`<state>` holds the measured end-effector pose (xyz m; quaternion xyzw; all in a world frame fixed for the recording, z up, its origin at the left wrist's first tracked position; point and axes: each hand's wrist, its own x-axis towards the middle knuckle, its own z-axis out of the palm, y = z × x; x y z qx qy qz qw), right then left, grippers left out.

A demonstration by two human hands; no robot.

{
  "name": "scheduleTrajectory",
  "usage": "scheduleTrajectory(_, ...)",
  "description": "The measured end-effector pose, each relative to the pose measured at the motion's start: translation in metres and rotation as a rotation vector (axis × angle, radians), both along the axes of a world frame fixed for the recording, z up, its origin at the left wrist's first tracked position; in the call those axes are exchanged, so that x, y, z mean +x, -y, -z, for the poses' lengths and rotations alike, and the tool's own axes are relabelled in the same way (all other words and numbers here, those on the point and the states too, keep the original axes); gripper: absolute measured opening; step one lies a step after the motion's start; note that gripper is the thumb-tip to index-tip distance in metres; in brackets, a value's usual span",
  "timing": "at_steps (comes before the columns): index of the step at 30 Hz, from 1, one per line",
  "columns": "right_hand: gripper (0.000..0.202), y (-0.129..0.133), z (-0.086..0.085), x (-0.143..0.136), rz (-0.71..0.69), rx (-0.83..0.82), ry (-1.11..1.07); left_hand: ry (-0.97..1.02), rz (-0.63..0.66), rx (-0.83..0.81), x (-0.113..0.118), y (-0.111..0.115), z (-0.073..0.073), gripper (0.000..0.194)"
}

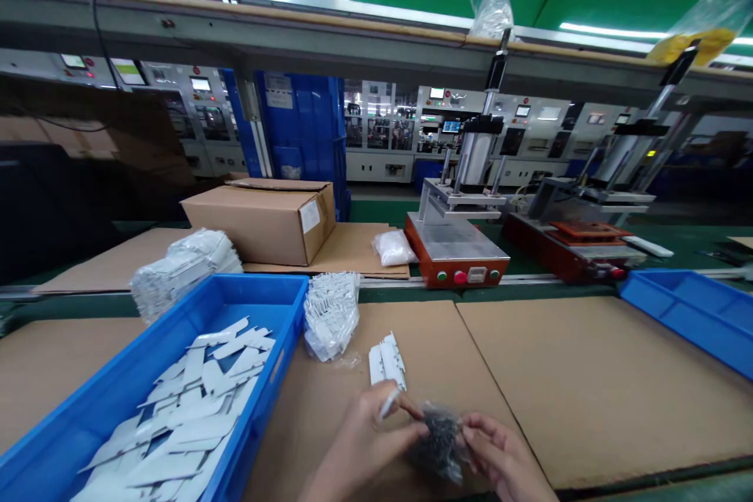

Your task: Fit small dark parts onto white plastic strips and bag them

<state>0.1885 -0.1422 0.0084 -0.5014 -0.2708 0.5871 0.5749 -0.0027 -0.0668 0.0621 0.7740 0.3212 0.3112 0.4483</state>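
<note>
A small clear bag (442, 439) of dark parts is held just above the cardboard sheet (427, 329) on the near part of the desk (694, 486). One side of the bag is gripped between the thumb and fingers of the left hand (376, 431); the other side is pinched by the fingertips of the right hand (500, 455). The dark parts are too blurred to be told apart. A narrow white bit (389, 404) is seen at the left hand's fingers, but whether it is held or worn cannot be told.

Just beyond the left hand, some white pieces (387, 361) are laid on the sheet. To the left, the sheet is bordered by the long wall of a blue tray (259, 292), in which flat white parts (194, 408) are heaped loosely; a strip of cardboard is left between that wall and the left hand. A bag of white parts (332, 310) is set against the tray's far right corner.

To the right, past a slanting seam, a broad sweep of second sheet (588, 376) is offered for sideways movement, bounded by a blue bin (694, 306) at the far right. The far side is lined by a press (462, 243).
</note>
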Motion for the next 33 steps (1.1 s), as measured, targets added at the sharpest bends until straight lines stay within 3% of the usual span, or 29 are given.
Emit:
scheduleTrajectory(3, 0.028, 0.003, 0.001, -0.003, -0.031, 0.012, -0.013, -0.031, 0.115, 0.211, 0.014, 0.015, 0.021, 0.031)
scheduleTrajectory(6, 0.028, 0.004, 0.001, -0.007, -0.126, 0.04, 0.071, -0.028, 0.066, 0.368, 0.027, 0.023, 0.037, 0.008)
scheduleTrajectory(9, 0.026, 0.005, -0.003, -0.005, -0.202, 0.066, 0.261, -0.051, 0.042, 0.411, 0.028, 0.023, 0.037, 0.008)
scheduleTrajectory(12, 0.025, 0.007, -0.008, 0.013, -0.213, 0.07, 0.497, -0.081, 0.046, 0.397, 0.014, 0.015, 0.029, 0.009)
scheduleTrajectory(16, 0.027, 0.009, -0.007, 0.051, -0.004, 0.072, 0.794, -0.145, 0.033, 0.326, -0.018, 0.003, 0.022, 0.014)
scheduleTrajectory(20, 0.025, 0.006, -0.007, 0.07, 0.058, 0.058, 0.783, -0.187, 0.006, 0.213, -0.039, 0.001, 0.021, 0.015)
scheduleTrajectory(26, 0.028, 0.005, -0.022, 0.068, 0.035, 0.075, 0.206, -0.127, -0.128, 0.103, -0.042, 0.002, 0.035, 0.011)
scheduleTrajectory(28, 0.029, 0.006, -0.027, 0.066, 0.09, 0.12, 0.112, -0.099, -0.165, 0.064, -0.043, 0.001, 0.041, 0.013)
scheduleTrajectory(31, 0.031, 0.006, -0.038, 0.05, 0.219, 0.196, 0.295, -0.053, -0.193, 0.009, -0.043, 0.001, 0.048, 0.017)
scheduleTrajectory(33, 0.03, 0.006, -0.051, 0.029, 0.131, 0.207, 0.578, -0.036, -0.188, -0.015, -0.042, 0.002, 0.05, 0.016)
